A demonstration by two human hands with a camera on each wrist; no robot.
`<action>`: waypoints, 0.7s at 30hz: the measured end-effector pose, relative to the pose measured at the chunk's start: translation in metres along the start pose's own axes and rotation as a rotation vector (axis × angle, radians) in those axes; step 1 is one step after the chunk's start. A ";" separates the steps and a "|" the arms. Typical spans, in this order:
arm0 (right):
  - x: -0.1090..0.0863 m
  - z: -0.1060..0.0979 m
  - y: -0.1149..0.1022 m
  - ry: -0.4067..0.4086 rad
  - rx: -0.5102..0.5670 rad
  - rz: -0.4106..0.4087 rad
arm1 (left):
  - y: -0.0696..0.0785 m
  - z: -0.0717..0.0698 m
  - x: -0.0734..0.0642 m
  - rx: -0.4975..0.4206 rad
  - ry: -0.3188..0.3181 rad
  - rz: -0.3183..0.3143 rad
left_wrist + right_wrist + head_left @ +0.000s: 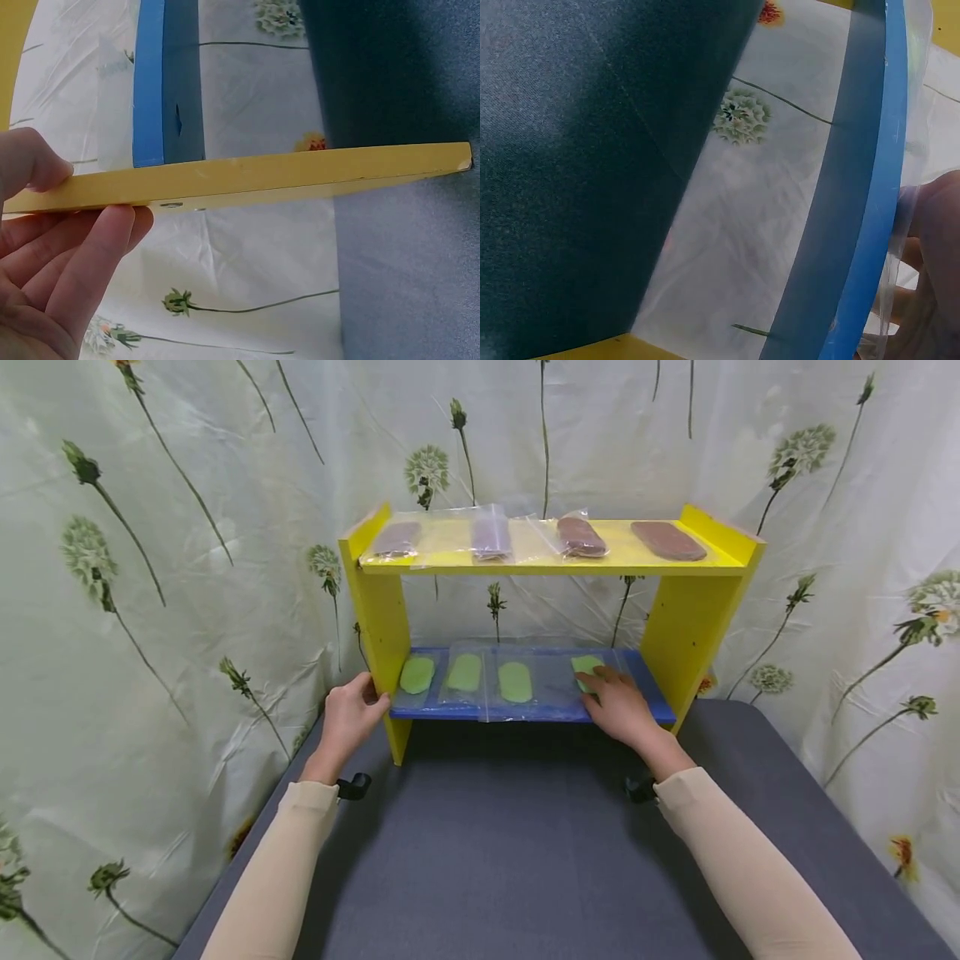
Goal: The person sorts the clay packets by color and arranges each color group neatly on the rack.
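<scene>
A small yellow shelf unit [540, 570] has a blue lower board [557, 713]. My left hand [348, 714] grips the front edge of its yellow left side panel [247, 174], thumb on one face and fingers on the other in the left wrist view. My right hand [621, 706] rests on the rightmost flat green oval piece [587, 665], its fingers partly covering it. In the right wrist view, this hand [937, 255] lies against clear plastic at the blue board's edge. Further green oval pieces [514, 682] in clear bags lie to the left along the board.
Purplish and reddish-brown oval pieces [581, 537], most in clear bags, lie on the top board. The unit stands on a dark grey table [487, 843], close to a flower-print curtain [247, 510] behind and at the sides. A bag edge overhangs the blue board's front.
</scene>
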State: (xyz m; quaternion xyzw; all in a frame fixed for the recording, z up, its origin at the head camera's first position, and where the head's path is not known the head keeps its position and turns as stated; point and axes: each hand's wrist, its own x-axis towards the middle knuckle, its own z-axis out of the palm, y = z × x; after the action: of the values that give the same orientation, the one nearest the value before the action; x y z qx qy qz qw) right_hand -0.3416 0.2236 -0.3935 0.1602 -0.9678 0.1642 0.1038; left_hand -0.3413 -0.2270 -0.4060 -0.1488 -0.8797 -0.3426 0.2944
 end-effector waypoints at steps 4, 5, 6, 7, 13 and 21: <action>0.001 0.004 -0.003 -0.031 -0.014 -0.004 | -0.002 -0.005 -0.005 -0.006 -0.026 -0.044; 0.000 0.004 -0.004 -0.042 -0.013 -0.001 | -0.002 -0.007 -0.007 -0.008 -0.036 -0.060; 0.000 0.005 -0.006 -0.054 -0.015 0.002 | -0.002 -0.009 -0.009 -0.011 -0.047 -0.077; -0.001 0.004 -0.007 -0.064 -0.020 0.001 | -0.003 -0.010 -0.012 -0.011 -0.055 -0.094; -0.013 -0.010 -0.019 0.006 -0.091 -0.054 | 0.004 -0.011 -0.019 0.054 0.007 -0.107; -0.052 -0.015 -0.026 0.191 -0.130 -0.140 | 0.038 -0.013 -0.052 0.134 0.098 -0.051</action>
State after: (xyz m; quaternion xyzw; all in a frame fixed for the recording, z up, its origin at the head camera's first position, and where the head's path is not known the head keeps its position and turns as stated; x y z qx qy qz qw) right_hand -0.2819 0.2196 -0.3854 0.2042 -0.9485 0.1078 0.2167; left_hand -0.2779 -0.2123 -0.4107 -0.0895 -0.8887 -0.2971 0.3374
